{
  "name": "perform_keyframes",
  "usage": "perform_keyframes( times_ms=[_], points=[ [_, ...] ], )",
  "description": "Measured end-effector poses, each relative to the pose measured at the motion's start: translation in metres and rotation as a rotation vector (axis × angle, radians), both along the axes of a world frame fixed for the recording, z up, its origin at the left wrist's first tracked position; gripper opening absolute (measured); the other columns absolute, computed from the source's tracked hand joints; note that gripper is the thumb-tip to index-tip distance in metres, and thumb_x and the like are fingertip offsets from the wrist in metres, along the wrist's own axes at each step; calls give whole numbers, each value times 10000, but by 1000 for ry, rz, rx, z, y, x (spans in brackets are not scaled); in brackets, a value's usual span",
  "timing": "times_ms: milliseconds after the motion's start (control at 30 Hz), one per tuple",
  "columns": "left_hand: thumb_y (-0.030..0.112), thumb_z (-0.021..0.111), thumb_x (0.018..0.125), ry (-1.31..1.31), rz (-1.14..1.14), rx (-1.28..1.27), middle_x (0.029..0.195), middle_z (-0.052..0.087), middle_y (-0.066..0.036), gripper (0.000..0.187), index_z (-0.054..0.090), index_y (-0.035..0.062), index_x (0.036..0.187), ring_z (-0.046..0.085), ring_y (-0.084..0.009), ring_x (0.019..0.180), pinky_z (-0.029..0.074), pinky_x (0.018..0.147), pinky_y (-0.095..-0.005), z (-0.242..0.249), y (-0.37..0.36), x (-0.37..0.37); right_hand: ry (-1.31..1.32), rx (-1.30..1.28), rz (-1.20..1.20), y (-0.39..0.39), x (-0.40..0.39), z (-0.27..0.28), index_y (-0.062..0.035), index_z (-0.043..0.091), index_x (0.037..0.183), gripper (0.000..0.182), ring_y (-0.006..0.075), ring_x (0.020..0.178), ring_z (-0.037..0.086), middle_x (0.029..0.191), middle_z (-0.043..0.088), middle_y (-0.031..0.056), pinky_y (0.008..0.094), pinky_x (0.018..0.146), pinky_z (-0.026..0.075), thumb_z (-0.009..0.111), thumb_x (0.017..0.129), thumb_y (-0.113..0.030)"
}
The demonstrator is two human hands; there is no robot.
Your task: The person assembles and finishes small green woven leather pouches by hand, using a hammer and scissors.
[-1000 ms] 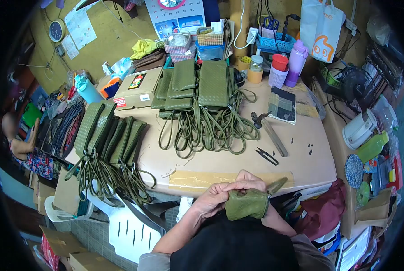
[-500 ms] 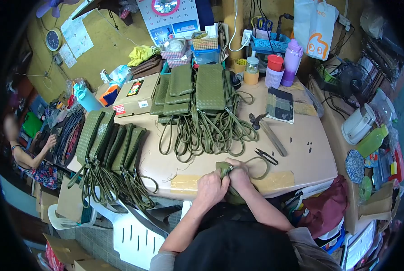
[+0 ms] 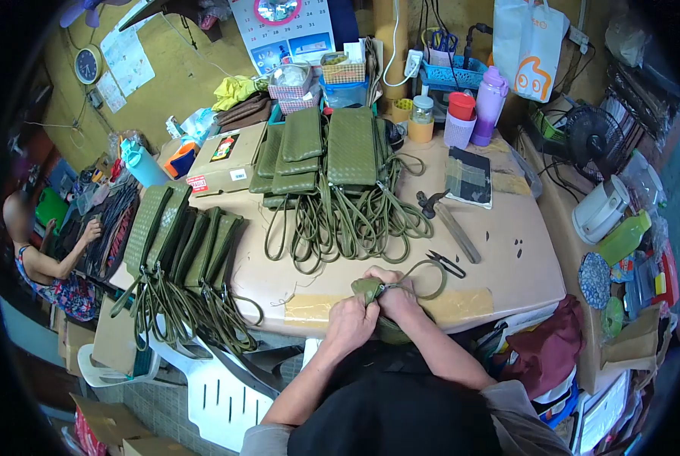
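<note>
At the table's front edge, my left hand [image 3: 349, 319] is closed on a green woven-pattern pouch [image 3: 366, 289], bunched up between my hands. My right hand [image 3: 393, 298] grips the same pouch just to the right, its fingers partly hidden. A small metal clasp shows by the right fingers, and a green strap [image 3: 444, 283] loops out from there over the table. The pouch's lower part hangs below my wrists, mostly out of sight. Beyond my hands lie black thread snips [image 3: 448, 264] and a hammer [image 3: 454, 228] with a wooden handle.
Stacked green pouches [image 3: 353, 148] with straps lie at the table's back. More pouches [image 3: 169, 235] stand at its left edge. Behind are a cardboard box [image 3: 226, 163], a purple bottle [image 3: 490, 106] and a notebook [image 3: 469, 178]. Another person [image 3: 51, 266] is at far left.
My hands have shifted slightly left, and the pouch's top has tipped left. The metal clasp shows more clearly now, and the strap loop stands a little higher. The person at left has moved slightly.
</note>
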State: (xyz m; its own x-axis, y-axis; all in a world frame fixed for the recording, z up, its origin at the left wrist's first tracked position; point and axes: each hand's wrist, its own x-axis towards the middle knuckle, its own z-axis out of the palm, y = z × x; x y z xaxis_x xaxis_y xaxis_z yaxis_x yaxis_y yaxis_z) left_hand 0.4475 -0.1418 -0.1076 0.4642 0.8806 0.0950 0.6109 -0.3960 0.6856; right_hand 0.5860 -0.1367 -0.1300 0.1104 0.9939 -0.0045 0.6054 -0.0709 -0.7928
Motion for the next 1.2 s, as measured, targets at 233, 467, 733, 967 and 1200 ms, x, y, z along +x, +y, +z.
perform_keyframes(
  times_ms=[233,467,733,967,1200],
  points=[
    [218,509,850,19,-21,-42,647,569,-278,289,563,-49,752,591,-443,671,462,642,-501,-2,4,-3,-26,80,52,2,1,-21,-126,626,953,237,320,835,650,862,664,150,398,704,489,625,781,-290],
    [230,541,818,-2,-48,26,638,571,-279,311,560,-65,720,592,-444,652,467,645,-502,12,-2,1,210,212,135,-5,7,-21,-120,639,1011,270,287,843,656,923,666,131,370,736,500,643,755,-205],
    [243,564,790,69,-47,0,638,577,-269,303,570,-51,720,594,-440,655,474,657,-492,9,3,-4,96,100,237,3,11,-23,-115,645,1020,255,307,852,649,918,669,144,377,749,498,592,787,-206],
    [181,591,728,58,37,61,783,608,-260,279,548,-37,897,603,-426,761,479,698,-483,22,4,-9,16,-6,230,-4,14,-1,-116,635,1055,289,316,934,632,993,658,161,364,811,488,607,781,-204],
    [105,615,679,46,-22,62,810,603,-250,273,523,-24,902,596,-426,755,479,696,-486,27,-2,-6,-68,100,116,-8,0,-9,-129,673,991,224,325,810,657,839,672,148,380,731,515,615,791,-211]
  ],
)
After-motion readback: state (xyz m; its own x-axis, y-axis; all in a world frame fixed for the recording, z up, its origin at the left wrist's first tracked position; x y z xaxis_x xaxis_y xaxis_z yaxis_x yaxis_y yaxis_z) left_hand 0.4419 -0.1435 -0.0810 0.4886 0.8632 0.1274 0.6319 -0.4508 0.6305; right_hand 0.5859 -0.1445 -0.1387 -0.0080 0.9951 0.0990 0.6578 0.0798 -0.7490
